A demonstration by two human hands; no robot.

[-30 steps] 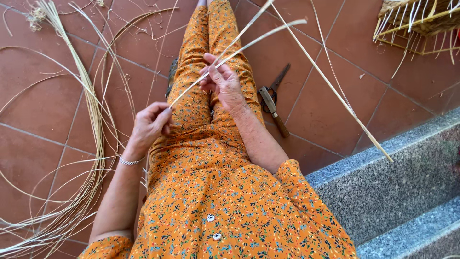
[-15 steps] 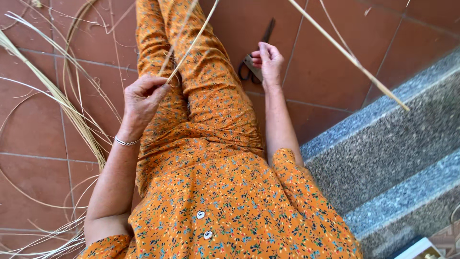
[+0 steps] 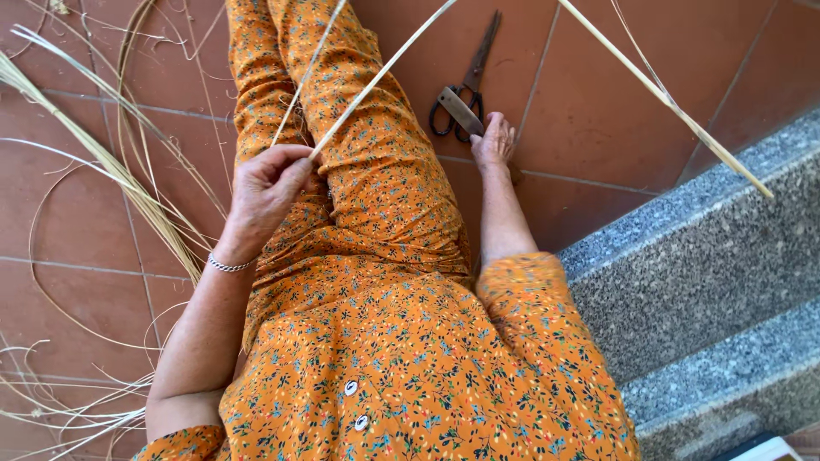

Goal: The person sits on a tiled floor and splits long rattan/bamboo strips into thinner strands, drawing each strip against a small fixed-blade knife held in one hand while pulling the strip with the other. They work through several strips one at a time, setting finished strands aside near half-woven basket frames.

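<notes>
My left hand [image 3: 266,189] rests over my lap and pinches the ends of two thin pale reed strips [image 3: 376,78] that run up and away to the top of the view. My right hand [image 3: 493,141] reaches down to the tiled floor beside my right leg, its fingers touching the handle of a knife-like tool [image 3: 461,111] that lies across a pair of dark scissors [image 3: 468,81]. Whether the fingers are closed on the tool I cannot tell. I am seated in an orange flowered dress [image 3: 401,341].
A long pale cane [image 3: 666,101] slants across the upper right over the grey stone step [image 3: 709,273]. Loose reeds and coiled strands [image 3: 111,171] lie on the red tiles [image 3: 598,102] to my left.
My right hand let go of the strips and moved down to the tools on the floor. My left hand kept holding the strips over my lap.
</notes>
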